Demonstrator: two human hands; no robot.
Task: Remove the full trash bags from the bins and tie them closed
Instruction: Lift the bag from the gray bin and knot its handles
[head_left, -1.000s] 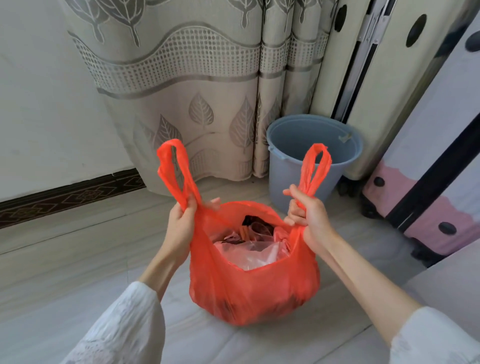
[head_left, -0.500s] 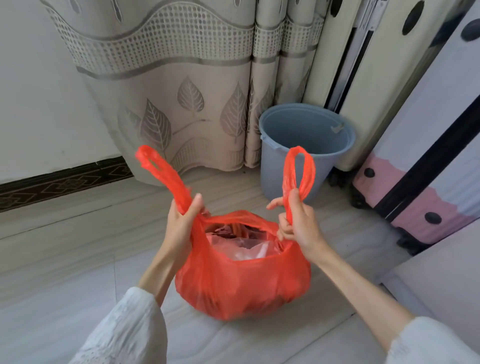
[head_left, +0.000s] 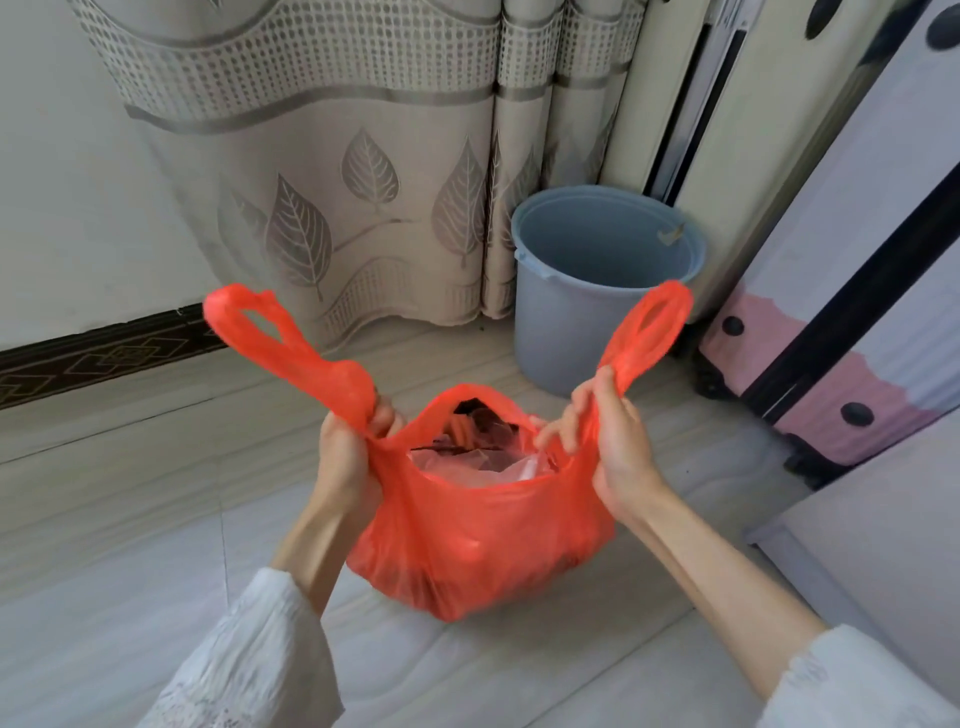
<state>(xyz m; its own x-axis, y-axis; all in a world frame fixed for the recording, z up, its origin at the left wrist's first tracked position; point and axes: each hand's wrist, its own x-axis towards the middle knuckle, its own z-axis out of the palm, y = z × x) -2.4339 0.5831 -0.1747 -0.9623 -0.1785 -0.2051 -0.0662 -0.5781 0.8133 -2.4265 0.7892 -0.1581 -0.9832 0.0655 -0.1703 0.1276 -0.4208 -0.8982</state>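
A full red trash bag (head_left: 483, 540) sits on the tiled floor in front of me, its mouth open over clear plastic and dark rubbish. My left hand (head_left: 350, 452) grips the base of the bag's left handle loop (head_left: 270, 332), which leans out to the left. My right hand (head_left: 613, 441) pinches the base of the right handle loop (head_left: 649, 327), which leans out to the right. The grey-blue bin (head_left: 566, 322) stands behind the bag, with no bag in it.
A leaf-patterned curtain (head_left: 337, 171) hangs to the floor behind the bag. A pink and white suitcase (head_left: 831, 364) leans at the right, with a cream suitcase (head_left: 769, 130) behind the bin. A pale furniture edge (head_left: 883, 571) fills the lower right.
Both handle loops stood upright before; now they are pulled apart and lean outward. My hands have dropped lower, closer to the bag's mouth, and the bag sits flatter on the floor.
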